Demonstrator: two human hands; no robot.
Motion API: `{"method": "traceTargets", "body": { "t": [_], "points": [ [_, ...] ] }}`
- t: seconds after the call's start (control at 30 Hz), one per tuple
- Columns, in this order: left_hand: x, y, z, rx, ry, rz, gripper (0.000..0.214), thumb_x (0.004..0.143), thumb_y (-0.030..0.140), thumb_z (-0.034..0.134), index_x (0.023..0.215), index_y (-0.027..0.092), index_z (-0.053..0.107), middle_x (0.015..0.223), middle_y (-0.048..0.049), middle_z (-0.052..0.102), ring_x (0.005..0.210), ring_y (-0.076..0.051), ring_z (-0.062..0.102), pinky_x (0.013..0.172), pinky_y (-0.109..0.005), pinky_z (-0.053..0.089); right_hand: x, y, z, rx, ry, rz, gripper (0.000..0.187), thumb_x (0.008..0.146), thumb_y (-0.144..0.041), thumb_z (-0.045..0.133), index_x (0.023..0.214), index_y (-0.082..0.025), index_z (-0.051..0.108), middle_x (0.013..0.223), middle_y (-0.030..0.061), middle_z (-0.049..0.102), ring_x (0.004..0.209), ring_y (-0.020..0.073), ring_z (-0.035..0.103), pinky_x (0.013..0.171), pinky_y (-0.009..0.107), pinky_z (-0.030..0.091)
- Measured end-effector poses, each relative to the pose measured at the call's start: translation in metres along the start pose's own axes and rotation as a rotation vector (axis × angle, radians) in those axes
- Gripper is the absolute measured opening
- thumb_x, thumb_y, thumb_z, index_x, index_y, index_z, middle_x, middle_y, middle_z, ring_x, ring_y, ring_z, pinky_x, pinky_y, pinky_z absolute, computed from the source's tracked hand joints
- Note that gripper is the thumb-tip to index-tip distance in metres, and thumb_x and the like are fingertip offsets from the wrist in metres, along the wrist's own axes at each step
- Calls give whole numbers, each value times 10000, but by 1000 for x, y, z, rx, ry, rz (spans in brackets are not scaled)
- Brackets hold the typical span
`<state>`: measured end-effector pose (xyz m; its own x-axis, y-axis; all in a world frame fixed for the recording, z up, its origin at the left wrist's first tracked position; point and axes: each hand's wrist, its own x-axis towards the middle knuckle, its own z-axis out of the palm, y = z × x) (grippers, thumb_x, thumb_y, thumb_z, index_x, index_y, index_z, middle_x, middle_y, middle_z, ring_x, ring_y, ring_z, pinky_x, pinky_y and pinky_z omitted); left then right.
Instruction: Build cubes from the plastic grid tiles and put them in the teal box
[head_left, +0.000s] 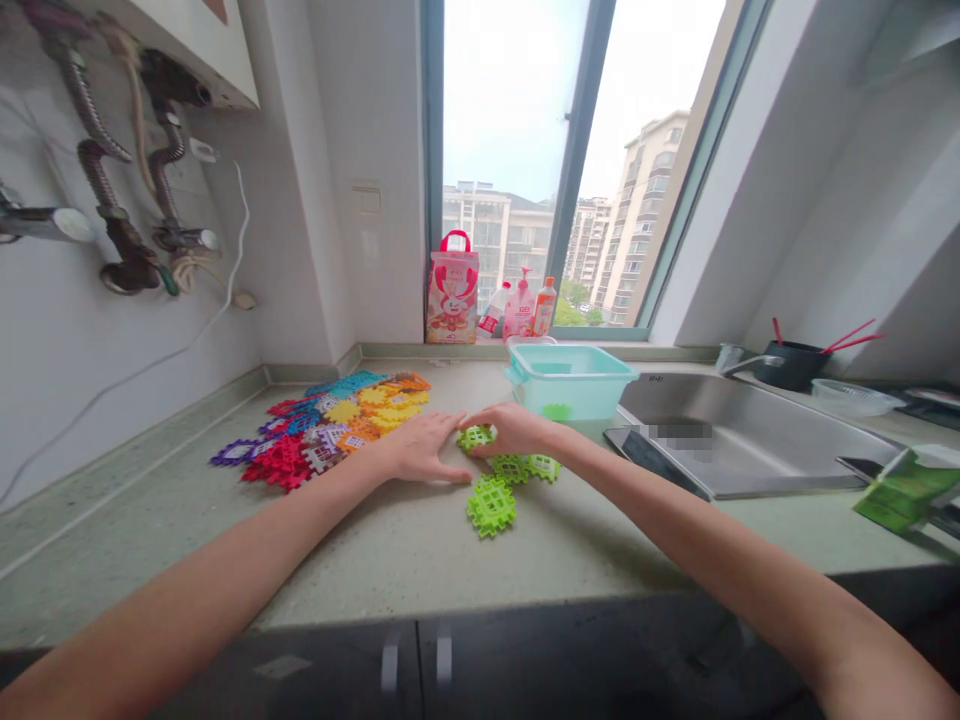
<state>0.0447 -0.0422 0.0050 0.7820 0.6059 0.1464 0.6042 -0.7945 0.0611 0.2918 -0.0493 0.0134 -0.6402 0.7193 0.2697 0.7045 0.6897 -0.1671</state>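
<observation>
Green plastic interlocking pieces, square with toothed edges, lie on the counter in front of me. My right hand [511, 430] has its fingers and thumb around one green interlocking piece [475, 438]. My left hand [427, 447] is open, fingers stretched out and thumb apart, just left of that piece. Nearest to me lies another green piece [492, 508], flat on the counter. A couple more green pieces [543, 467] sit beneath my right hand and wrist. Left of my left hand spreads a pile of red, blue, yellow, orange and purple pieces [337, 420].
Behind my right hand stands a turquoise plastic tub [577, 385] with something green showing through its wall. A dark flat phone-like object [651, 462] rests by the steel sink [772, 430]. A bag [452, 300] and bottles [520, 308] line the windowsill.
</observation>
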Motion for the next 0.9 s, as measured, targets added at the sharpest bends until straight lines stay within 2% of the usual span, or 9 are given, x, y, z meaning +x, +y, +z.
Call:
{"method": "traceTargets", "body": {
  "t": [0.13, 0.3, 0.4, 0.47, 0.53, 0.57, 0.7, 0.8, 0.9],
  "points": [
    [-2, 0, 0, 45, 10, -129, 1291, 720, 980, 574, 1676, 157, 303, 1678, -240, 412, 1517, -424, 441, 1238, -520, 321, 10, -3, -15, -82, 53, -73, 416, 838, -333, 826, 1251, -296, 808, 1103, 66, 829, 940, 224, 778, 879, 309, 561],
    [-2, -1, 0, 28, -39, -182, 1413, 670, 1031, 534, 1702, 117, 229, 1704, -269, 343, 1543, -427, 404, 1253, -509, 293, -5, 16, -44, -167, 362, -83, 375, 910, -325, 743, 1280, -280, 785, 1251, 72, 789, 1093, 237, 753, 994, 362, 567],
    [-1, -2, 1, 24, -40, -172, 1439, 664, 1042, 522, 1703, 90, 227, 1692, -276, 364, 1528, -443, 414, 1244, -520, 301, -21, 40, -73, -224, 592, 43, 388, 946, -359, 699, 1315, -259, 764, 1335, 85, 755, 1207, 254, 716, 1096, 408, 530],
    [-1, -3, 1, 38, -30, -150, 1387, 677, 1041, 512, 1689, 116, 297, 1664, -261, 422, 1499, -442, 448, 1229, -524, 320, -29, 59, -94, -280, 655, 189, 407, 958, -368, 680, 1341, -251, 751, 1345, 88, 751, 1239, 270, 701, 1110, 427, 521],
    [-1, -4, 1, 52, -30, -116, 1274, 704, 1033, 497, 1645, 178, 415, 1622, -226, 491, 1461, -429, 485, 1207, -521, 348, -31, 79, -113, -337, 621, 389, 433, 943, -388, 693, 1350, -251, 751, 1305, 95, 771, 1203, 296, 717, 1074, 439, 538],
    [-1, -4, 0, 55, -34, -101, 1217, 718, 1028, 489, 1616, 207, 469, 1601, -210, 517, 1442, -423, 500, 1194, -520, 362, -30, 89, -122, -353, 560, 489, 443, 921, -407, 717, 1331, -248, 765, 1257, 101, 790, 1156, 309, 736, 1039, 436, 553],
    [-2, -2, -5, 59, -56, -90, 1146, 728, 1024, 485, 1569, 247, 538, 1570, -188, 543, 1391, -418, 530, 1161, -524, 393, -17, 122, -144, -248, 168, 692, 315, 837, -398, 786, 1076, -205, 857, 1094, 111, 827, 1007, 303, 771, 863, 351, 589],
    [-2, 0, -8, 62, -64, -92, 1162, 717, 1030, 485, 1565, 237, 541, 1562, -188, 546, 1374, -416, 543, 1155, -517, 402, -8, 132, -144, -88, -26, 778, 227, 831, -362, 776, 911, -167, 862, 928, 117, 821, 802, 258, 770, 719, 316, 573],
    [-3, 2, -9, 58, -62, -86, 1174, 712, 1037, 477, 1549, 218, 557, 1549, -194, 552, 1376, -420, 539, 1153, -514, 408, -6, 134, -132, -32, -44, 846, 224, 800, -366, 803, 810, -147, 847, 800, 124, 788, 659, 239, 724, 638, 331, 548]
  ]
}}
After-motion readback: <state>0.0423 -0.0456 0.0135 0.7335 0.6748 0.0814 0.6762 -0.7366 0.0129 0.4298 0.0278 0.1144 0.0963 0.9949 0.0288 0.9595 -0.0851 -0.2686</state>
